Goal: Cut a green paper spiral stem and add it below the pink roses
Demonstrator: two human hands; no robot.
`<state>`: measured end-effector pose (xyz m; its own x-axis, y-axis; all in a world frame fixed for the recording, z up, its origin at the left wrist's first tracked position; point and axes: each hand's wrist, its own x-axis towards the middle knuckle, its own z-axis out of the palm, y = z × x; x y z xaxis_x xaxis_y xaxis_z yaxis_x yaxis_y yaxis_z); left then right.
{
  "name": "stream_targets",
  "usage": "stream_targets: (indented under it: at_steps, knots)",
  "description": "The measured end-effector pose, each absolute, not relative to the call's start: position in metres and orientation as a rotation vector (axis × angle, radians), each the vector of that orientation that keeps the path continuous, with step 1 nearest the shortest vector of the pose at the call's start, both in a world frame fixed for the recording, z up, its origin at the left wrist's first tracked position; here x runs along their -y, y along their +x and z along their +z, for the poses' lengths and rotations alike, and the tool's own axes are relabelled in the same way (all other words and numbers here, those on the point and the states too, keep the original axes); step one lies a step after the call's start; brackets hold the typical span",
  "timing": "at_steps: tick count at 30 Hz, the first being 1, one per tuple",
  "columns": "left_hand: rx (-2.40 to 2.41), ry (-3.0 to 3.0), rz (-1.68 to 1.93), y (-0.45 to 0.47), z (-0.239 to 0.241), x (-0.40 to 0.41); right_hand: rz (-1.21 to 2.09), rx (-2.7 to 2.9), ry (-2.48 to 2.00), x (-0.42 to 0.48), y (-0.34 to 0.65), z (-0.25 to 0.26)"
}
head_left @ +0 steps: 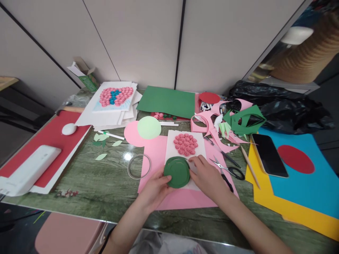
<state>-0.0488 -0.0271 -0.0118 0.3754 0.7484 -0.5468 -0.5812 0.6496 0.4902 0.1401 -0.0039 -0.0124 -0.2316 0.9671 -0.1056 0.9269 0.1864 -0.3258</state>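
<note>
Left hand [156, 186]: grip closed on the edge of the green round piece [177, 172], thumb on top. Right hand [207, 173]: fingers at the piece's right edge; can't tell if that grip is pinching or only touching. Green piece is held over the near part of the white card [171, 143], just nearer the person than the pink coil cluster [185, 144]. Card lies on the pink sheet [153, 151], on the counter [113, 180]. Scissors [227, 170] right of the card, tape ring [139, 166] left.

Text check: green box [90, 82] at back left has pale print, too small to read. White device [42, 171]: faint marking near its left end, illegible. Phone [269, 155]: screen dark.
</note>
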Motion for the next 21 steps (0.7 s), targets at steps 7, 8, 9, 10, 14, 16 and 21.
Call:
stream_targets:
  at_steps: [7,8,9,10,14,16,21]
  knots:
    - [-0.785,0.165,0.85,-0.039,-0.014,0.03,0.287,2.51,-1.791,-0.005,0.149,-0.02]
    - [-0.772,0.145,0.829,-0.037,-0.014,0.031,0.288,2.531,-1.769,-0.008,0.151,-0.021]
    - [-0.756,0.126,0.812,-0.035,-0.013,0.032,0.285,2.545,-1.755,-0.01,0.152,-0.022]
    - [-0.74,0.109,0.797,-0.034,-0.013,0.034,0.285,2.555,-1.743,-0.012,0.154,-0.022]
    - [-0.668,0.06,0.767,-0.031,-0.014,0.038,0.273,2.527,-1.657,-0.016,0.16,-0.02]
    - [-0.638,0.046,0.759,-0.031,-0.013,0.04,0.228,2.461,-1.581,-0.013,0.162,-0.017]
    - [-0.587,0.055,0.774,-0.031,0.0,0.044,0.125,2.409,-1.235,0.017,0.161,-0.012]
